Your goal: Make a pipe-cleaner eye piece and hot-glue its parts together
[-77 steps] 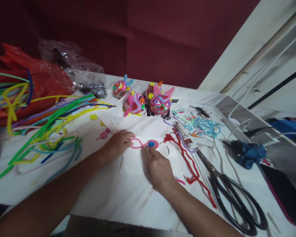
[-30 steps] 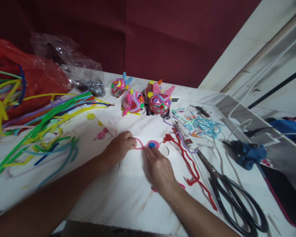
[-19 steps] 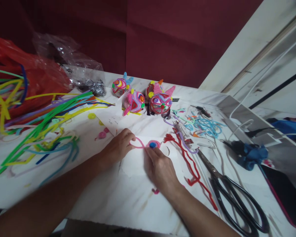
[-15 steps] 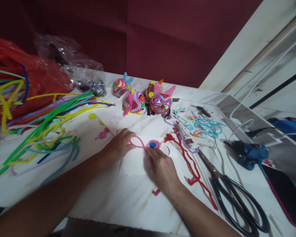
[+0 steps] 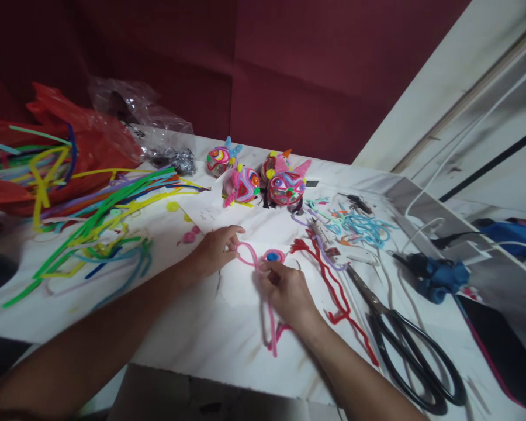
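Observation:
A pink pipe cleaner is bent into a loop over the white sheet. My left hand pinches the loop's left end between thumb and fingers. At the crossing on its right side, my right hand grips it with closed fingertips, and the loose tails hang down toward the table's front edge. Just beyond the right fingertips lies a pink coil with a blue centre. A darker pink piece is partly hidden beside my right wrist.
Several decorated balls stand at the back. Large scissors, red pipe cleaners, blue scraps and a phone lie right. Many coloured pipe cleaners and a red bag are left.
The pink loop has tilted slightly downward on its right side, and its long tails now show below my right hand. My left fingers are a little more spread. The camera view has shifted slightly.

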A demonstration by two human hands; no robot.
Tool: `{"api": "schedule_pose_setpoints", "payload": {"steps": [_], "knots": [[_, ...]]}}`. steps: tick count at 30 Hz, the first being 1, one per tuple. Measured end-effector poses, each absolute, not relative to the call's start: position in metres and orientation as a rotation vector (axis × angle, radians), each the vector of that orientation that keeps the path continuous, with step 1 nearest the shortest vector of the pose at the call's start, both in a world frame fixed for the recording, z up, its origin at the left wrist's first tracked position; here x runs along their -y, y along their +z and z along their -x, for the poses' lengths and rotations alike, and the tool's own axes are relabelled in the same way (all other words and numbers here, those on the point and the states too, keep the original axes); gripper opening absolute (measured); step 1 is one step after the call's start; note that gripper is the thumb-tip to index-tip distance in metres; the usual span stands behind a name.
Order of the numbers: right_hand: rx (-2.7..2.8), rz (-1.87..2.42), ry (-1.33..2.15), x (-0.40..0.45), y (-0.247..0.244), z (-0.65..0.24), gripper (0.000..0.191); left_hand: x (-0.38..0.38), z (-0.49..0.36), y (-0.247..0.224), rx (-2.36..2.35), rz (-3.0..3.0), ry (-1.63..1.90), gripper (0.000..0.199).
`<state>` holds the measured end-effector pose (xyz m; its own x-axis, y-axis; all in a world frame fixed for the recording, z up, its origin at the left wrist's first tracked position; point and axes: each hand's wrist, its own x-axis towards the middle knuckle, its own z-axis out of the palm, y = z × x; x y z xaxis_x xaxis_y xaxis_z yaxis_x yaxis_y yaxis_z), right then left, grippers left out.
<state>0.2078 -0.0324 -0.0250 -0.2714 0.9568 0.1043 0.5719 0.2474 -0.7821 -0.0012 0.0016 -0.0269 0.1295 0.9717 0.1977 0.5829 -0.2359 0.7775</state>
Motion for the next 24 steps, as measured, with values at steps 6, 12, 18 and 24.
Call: {"api": "schedule_pose_setpoints", "payload": {"steps": [6,12,18,24], "knots": [[1.682,1.342,1.257,0.026,-0.032,-0.207,0.042,0.000,0.002,-0.022,-1.395,-1.697,1.041,0.049],[1.532,1.224,1.483,0.030,-0.022,-0.206,0.025,0.003,-0.001,-0.012,-1.248,-1.425,1.095,0.053],[1.542,1.148,1.522,0.031,-0.023,-0.205,0.034,0.007,-0.008,-0.003,-1.206,-1.217,1.181,0.051],[1.411,1.118,1.611,0.033,-0.016,-0.201,0.039,0.017,-0.020,-0.006,-1.142,-1.183,1.032,0.033]]}}
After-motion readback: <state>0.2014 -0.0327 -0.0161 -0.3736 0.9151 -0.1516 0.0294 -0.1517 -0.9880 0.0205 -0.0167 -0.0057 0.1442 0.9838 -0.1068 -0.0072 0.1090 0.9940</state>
